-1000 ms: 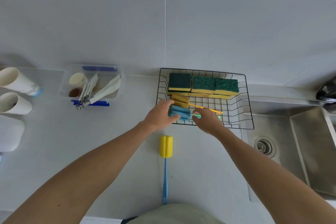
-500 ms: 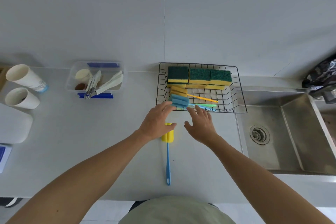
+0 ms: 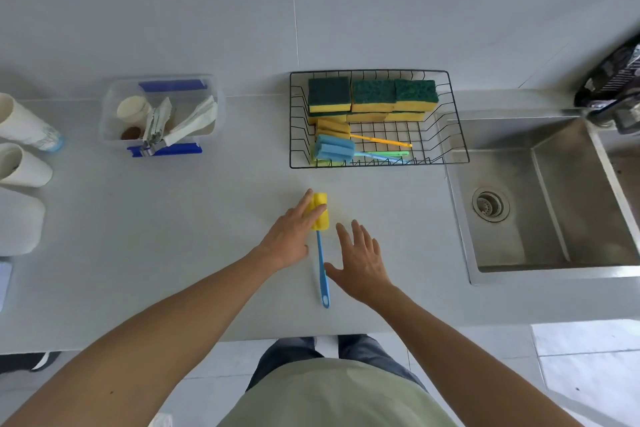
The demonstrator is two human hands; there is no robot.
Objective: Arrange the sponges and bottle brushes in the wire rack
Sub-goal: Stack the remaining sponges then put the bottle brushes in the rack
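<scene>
A black wire rack [image 3: 456, 135] stands on the counter against the wall. Green-and-yellow sponges [image 3: 372, 97] are stacked along its back. In front of them lie a yellow-headed brush with an orange handle [image 3: 334, 128] and blue-headed brushes [image 3: 334, 149] with green and blue handles. A bottle brush with a yellow sponge head and blue handle [image 3: 321, 264] lies on the counter in front of the rack. My left hand [image 3: 294, 236] rests with its fingers on the yellow head. My right hand [image 3: 363, 260] hovers open just right of the blue handle.
A clear plastic box [image 3: 114, 115] with packets and a small cup sits left of the rack. White paper cups [image 3: 24, 146] lie at the far left. A steel sink [image 3: 554, 201] with a drain lies right of the rack. The counter's front edge runs below my hands.
Both hands left the blue brush in the rack and drew back toward me. My left hand has come down onto the yellow brush head; my right hand has moved beside its handle.
</scene>
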